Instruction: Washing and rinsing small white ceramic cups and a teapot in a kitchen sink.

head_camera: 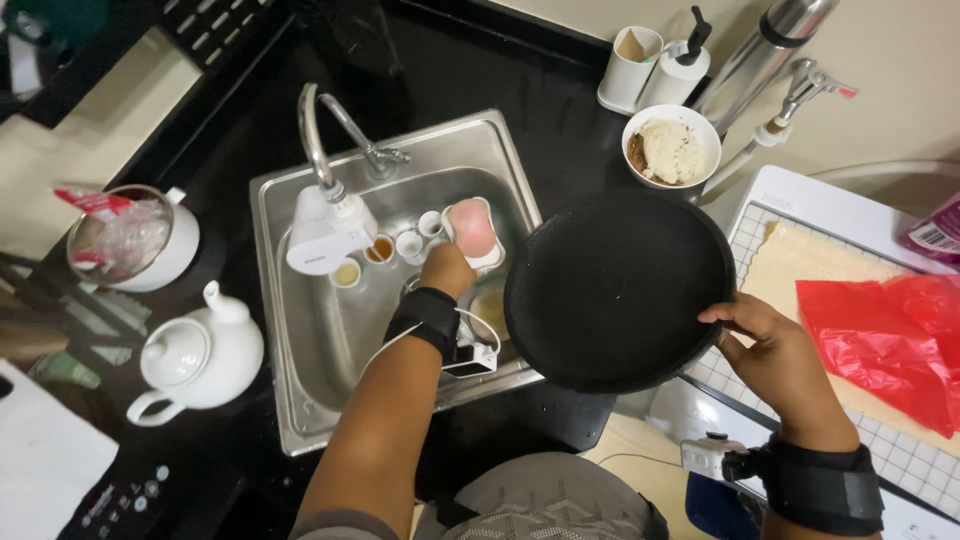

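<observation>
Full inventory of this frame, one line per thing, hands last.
round tray: 1, black, held over the sink's right edge
sink: 1, steel, set in the black counter
tap: 1, chrome with a white unit, over the sink
small cups: about 4, white, in the sink, some with brown liquid
pink-and-white item: 1, in the sink at the left hand
teapot: 1, white, left of the sink
lidded pot: 1, white, plastic wrap inside, far left
bowl: 1, white, food inside, behind the tray
plastic bag: 1, red, on the mat at right
left hand: in the sink, black wrist strap
right hand: grips the tray's rim, black wrist strap
</observation>
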